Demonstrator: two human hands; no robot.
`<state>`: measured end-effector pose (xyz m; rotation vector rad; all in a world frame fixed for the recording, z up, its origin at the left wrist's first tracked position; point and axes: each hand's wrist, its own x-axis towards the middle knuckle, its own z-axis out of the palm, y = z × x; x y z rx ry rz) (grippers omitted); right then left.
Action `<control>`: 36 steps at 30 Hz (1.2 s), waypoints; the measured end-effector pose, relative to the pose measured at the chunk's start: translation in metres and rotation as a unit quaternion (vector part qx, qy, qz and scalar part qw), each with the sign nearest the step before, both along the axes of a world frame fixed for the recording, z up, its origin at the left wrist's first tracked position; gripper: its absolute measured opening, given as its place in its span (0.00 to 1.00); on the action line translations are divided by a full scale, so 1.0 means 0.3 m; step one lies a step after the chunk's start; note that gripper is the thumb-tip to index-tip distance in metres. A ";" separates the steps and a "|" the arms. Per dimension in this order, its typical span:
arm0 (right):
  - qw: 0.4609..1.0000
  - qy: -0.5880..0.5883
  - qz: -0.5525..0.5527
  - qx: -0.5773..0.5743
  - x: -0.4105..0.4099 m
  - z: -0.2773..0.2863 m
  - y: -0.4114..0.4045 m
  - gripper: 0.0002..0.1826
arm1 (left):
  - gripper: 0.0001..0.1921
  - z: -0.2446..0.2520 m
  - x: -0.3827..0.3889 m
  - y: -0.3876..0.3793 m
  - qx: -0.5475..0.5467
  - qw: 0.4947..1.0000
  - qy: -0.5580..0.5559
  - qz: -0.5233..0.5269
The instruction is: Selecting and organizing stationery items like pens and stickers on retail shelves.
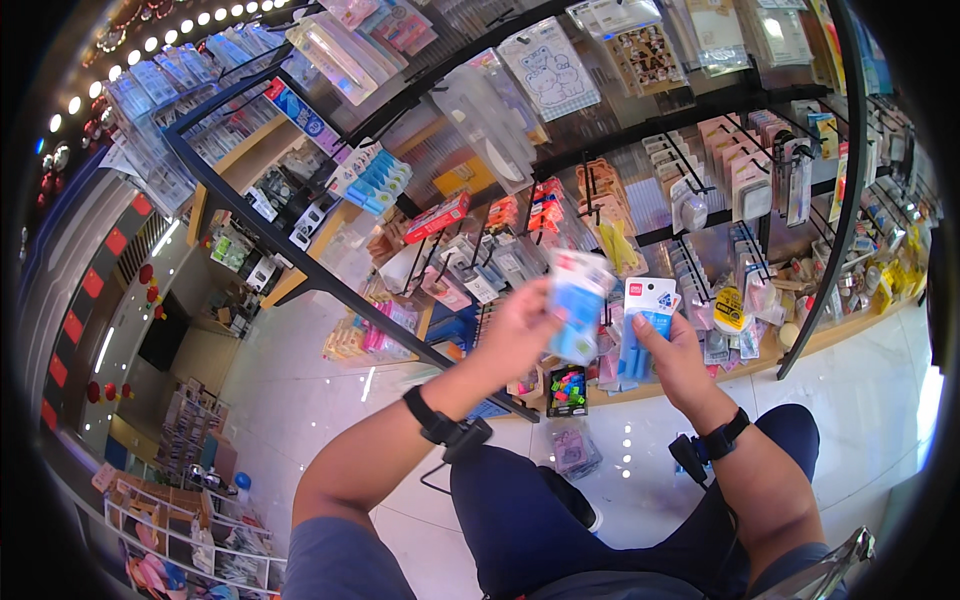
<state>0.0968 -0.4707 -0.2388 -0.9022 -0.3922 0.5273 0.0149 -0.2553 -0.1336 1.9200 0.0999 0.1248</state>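
My left hand grips the edge of a white and blue carded pack, which is blurred. Just to its right, my right hand pinches a second carded pack between thumb and fingers. This one is a white Deli card with a hang hole and light-blue items on its front. The two packs are held upright side by side, slightly apart, before a display rack. Similar blue carded packs hang on the rack to the upper left.
A black rack frame slants down on the left, near my left forearm. Metal hooks with hanging stationery jut out. A small box of colourful pieces stands at the base shelf's edge. Plastic-wrapped packs lie on the tiled floor.
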 end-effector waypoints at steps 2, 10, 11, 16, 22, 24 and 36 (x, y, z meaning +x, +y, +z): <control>1.000 0.014 -0.016 0.003 0.008 0.000 -0.006 0.16 | 0.21 0.057 0.004 0.116 0.022 0.986 -0.108 0.126; 0.999 0.034 -0.031 0.028 0.015 0.016 -0.019 0.14 | 0.29 0.400 -0.048 0.705 0.280 0.792 -0.316 0.441; 0.998 0.035 -0.033 0.027 0.017 0.015 -0.020 0.14 | 0.30 0.425 -0.051 0.718 0.293 0.784 -0.310 0.452; 0.998 0.015 -0.056 0.032 0.017 0.010 -0.001 0.14 | 0.31 0.498 -0.080 0.830 0.337 0.770 -0.262 0.473; 0.998 0.019 -0.050 0.029 0.022 0.011 -0.010 0.14 | 0.31 0.527 -0.049 0.810 0.293 0.789 -0.213 0.496; 0.998 0.022 -0.049 0.028 0.024 0.010 -0.013 0.14 | 0.31 0.529 -0.039 0.805 0.264 0.795 -0.219 0.500; 1.000 0.012 0.009 -0.006 0.031 -0.012 0.011 0.16 | 0.39 0.621 0.102 0.964 0.320 0.824 -0.103 0.457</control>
